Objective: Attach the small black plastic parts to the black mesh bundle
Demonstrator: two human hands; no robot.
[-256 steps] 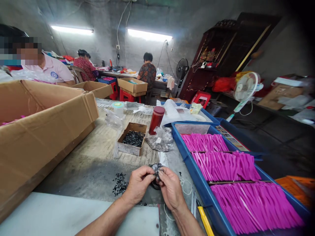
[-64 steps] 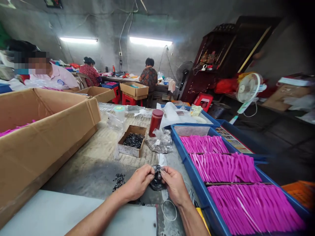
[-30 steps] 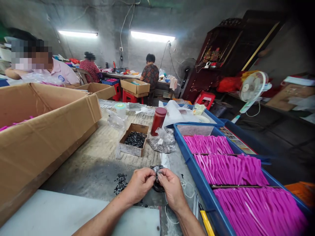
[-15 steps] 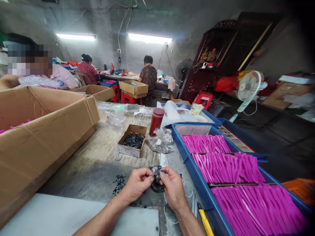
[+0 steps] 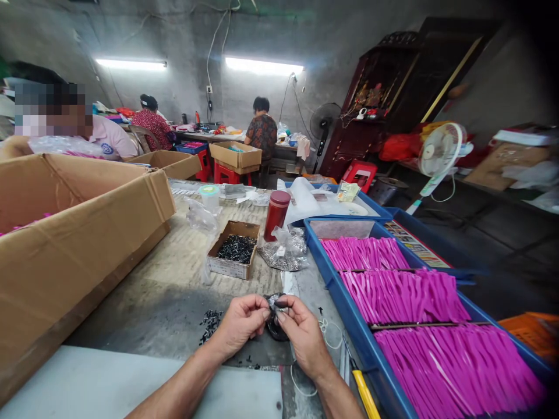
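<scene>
Single head-worn view, looking forward and down from the wearer's side of the worktop (image 5: 157, 279), hands (image 5: 240, 323) near the lens at lower centre, worktop receding ahead, grey wall (image 5: 183, 35) well beyond across the top.

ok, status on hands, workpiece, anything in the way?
Left hand and right hand close together at the dark round thing. What they pinch: too small to tell. Loose black pins beside left hand, nothing visibly blocking.
</scene>
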